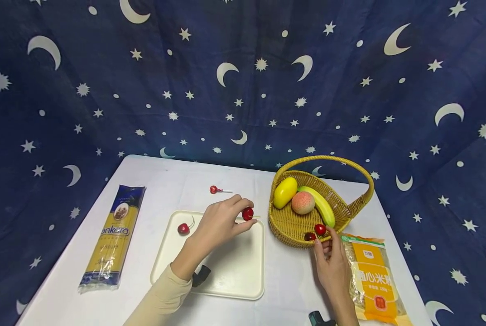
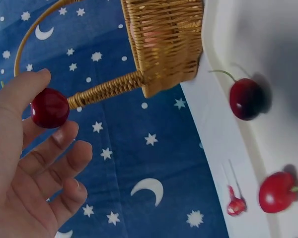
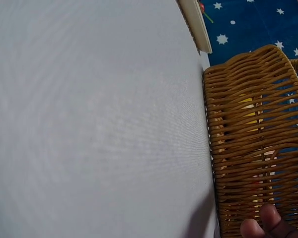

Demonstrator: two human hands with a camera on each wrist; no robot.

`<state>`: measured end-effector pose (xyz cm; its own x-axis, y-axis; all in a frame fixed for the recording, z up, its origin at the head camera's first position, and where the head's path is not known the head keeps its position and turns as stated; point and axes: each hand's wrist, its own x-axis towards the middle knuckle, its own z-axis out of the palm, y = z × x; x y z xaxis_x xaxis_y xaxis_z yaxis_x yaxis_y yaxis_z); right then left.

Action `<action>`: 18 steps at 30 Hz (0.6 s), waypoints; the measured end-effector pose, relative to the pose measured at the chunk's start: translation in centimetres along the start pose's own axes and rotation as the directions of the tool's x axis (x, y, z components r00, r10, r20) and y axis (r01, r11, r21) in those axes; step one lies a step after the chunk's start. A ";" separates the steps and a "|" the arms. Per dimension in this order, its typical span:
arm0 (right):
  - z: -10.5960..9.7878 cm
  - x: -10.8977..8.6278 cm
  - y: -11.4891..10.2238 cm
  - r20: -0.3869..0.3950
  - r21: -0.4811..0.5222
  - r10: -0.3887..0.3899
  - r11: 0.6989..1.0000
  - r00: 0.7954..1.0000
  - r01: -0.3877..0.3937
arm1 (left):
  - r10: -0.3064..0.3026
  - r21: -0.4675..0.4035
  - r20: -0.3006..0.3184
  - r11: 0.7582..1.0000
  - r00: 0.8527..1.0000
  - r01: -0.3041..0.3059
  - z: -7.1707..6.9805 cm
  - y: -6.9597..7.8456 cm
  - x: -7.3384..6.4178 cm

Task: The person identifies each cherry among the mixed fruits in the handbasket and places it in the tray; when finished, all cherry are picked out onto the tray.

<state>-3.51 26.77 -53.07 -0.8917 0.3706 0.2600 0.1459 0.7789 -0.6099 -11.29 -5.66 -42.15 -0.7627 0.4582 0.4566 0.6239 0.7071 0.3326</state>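
While left grip [image 1: 222, 218] pinches cherry [image 1: 247, 213] | right grip [image 1: 333, 267] unclear | basket [image 1: 291, 226]: fruit [image 1: 303, 203], cherries [image 1: 319, 229] | tray [image 1: 238, 271]: cherries [image 2: 245, 99]

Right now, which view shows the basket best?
Head: it looks into the basket and shows its whole handle. Left wrist: part of its wall and handle, cropped. Right wrist: outer wall close up, cropped.

"Where's the head view from?"
"Above, facing forward and down across the table [image 1: 285, 290]."
"And the wrist views?"
"Both close in, turned sideways: the left looks past the left hand [image 2: 27, 173], the right along the basket [image 3: 233, 139]. All three share that basket."
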 end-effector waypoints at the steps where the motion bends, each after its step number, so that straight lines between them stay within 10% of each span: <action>1: 0.0 0.0 0.0 0.000 -0.001 0.000 1.000 1.000 0.000 | -0.006 -0.001 -0.012 1.000 1.000 0.006 -0.1 -0.1 -0.4; 18: -0.1 0.0 -0.2 0.001 0.003 0.000 1.000 1.000 0.000 | -0.134 0.080 -0.109 0.986 0.985 0.143 0.6 -3.5 -8.5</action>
<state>-3.48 26.72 -52.86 -0.8923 0.3698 0.2590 0.1446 0.7776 -0.6119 -7.10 -11.66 -47.68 -0.8162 0.2978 0.4952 0.4928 0.8063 0.3273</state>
